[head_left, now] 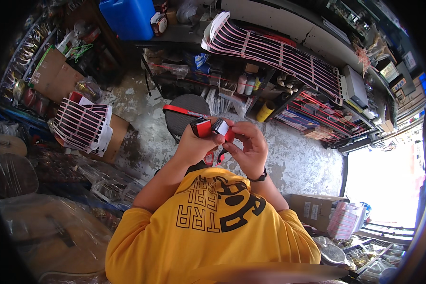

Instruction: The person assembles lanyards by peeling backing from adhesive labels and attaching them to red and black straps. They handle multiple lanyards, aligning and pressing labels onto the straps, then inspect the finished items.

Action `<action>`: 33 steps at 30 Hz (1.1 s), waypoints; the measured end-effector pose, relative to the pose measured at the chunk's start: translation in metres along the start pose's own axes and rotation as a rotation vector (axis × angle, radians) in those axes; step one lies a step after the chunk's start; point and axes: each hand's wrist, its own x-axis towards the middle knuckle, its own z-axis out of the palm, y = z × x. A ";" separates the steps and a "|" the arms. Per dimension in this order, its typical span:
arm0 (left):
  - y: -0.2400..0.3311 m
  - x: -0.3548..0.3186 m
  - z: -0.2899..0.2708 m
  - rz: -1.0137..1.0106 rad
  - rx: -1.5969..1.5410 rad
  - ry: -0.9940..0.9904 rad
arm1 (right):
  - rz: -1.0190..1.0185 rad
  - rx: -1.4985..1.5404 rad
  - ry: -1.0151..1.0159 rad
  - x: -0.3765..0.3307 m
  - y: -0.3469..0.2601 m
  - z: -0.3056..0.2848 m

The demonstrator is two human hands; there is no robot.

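In front of my chest, my left hand (194, 143) is closed around a small bundle of flat strips (202, 128) in red and black. A white-faced piece (220, 127) with dark layered edges stands up between my two hands. My right hand (249, 146) pinches the red edge (229, 136) beside this white face with thumb and fingers. Whether the pieces are joined is hidden by my fingers. Just beyond my hands stands a round black stool (188, 102), with a red printed strap (184, 111) lying across its seat.
Large sheets of dark strips (274, 53) lie over the far shelf, and more cut sheets (82, 124) rest on cardboard at left. A blue jug (128, 19) sits at the back. A yellow tube (266, 111) stands by the shelf. A carton (312, 208) is at right.
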 end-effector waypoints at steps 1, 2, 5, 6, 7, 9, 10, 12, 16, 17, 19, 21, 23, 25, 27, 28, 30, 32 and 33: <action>0.001 0.000 0.000 -0.010 -0.006 -0.013 | 0.005 -0.036 -0.025 -0.001 0.000 -0.001; 0.002 -0.001 -0.001 -0.010 -0.015 -0.021 | 0.016 -0.064 -0.049 -0.001 0.000 -0.003; 0.003 -0.003 -0.002 -0.009 -0.037 0.001 | -0.049 -0.226 -0.122 0.002 -0.004 -0.006; 0.005 -0.004 -0.003 -0.027 -0.024 -0.017 | -0.100 -0.306 -0.139 0.005 -0.006 -0.007; 0.008 -0.005 -0.005 -0.045 -0.011 -0.035 | -0.157 -0.353 -0.147 0.009 -0.011 -0.008; 0.014 -0.007 -0.008 -0.081 0.007 -0.076 | -0.243 -0.424 -0.180 0.023 -0.022 -0.010; 0.016 -0.009 -0.008 -0.102 0.012 -0.098 | -0.268 -0.447 -0.204 0.032 -0.029 -0.014; 0.019 -0.014 -0.004 -0.145 0.053 -0.094 | -0.232 -0.408 -0.354 0.050 -0.044 -0.021; 0.020 -0.018 0.002 -0.113 0.095 -0.068 | -0.181 -0.267 -0.674 0.078 -0.059 -0.022; 0.020 -0.018 0.002 -0.083 0.084 -0.077 | -0.253 -0.264 -0.688 0.082 -0.058 -0.019; 0.021 -0.019 -0.003 -0.113 0.133 -0.074 | -0.332 -0.261 -0.698 0.083 -0.056 -0.014; 0.020 -0.022 -0.007 -0.126 0.161 -0.059 | -0.356 -0.255 -0.680 0.080 -0.055 -0.012; 0.018 -0.024 -0.009 -0.116 0.168 -0.038 | -0.374 -0.290 -0.675 0.078 -0.055 -0.012; 0.018 -0.025 -0.010 -0.130 0.140 -0.065 | -0.413 -0.312 -0.666 0.077 -0.055 -0.013; 0.018 -0.024 -0.009 -0.133 0.122 -0.076 | -0.459 -0.334 -0.658 0.076 -0.055 -0.014; 0.019 -0.024 -0.008 -0.128 0.116 -0.074 | -0.480 -0.344 -0.645 0.075 -0.054 -0.014; 0.020 -0.025 -0.007 -0.133 0.125 -0.067 | -0.525 -0.364 -0.616 0.074 -0.053 -0.013; 0.021 -0.025 -0.006 -0.142 0.148 -0.059 | -0.552 -0.388 -0.597 0.072 -0.052 -0.011; 0.020 -0.025 -0.005 -0.138 0.160 -0.057 | -0.576 -0.387 -0.580 0.071 -0.053 -0.010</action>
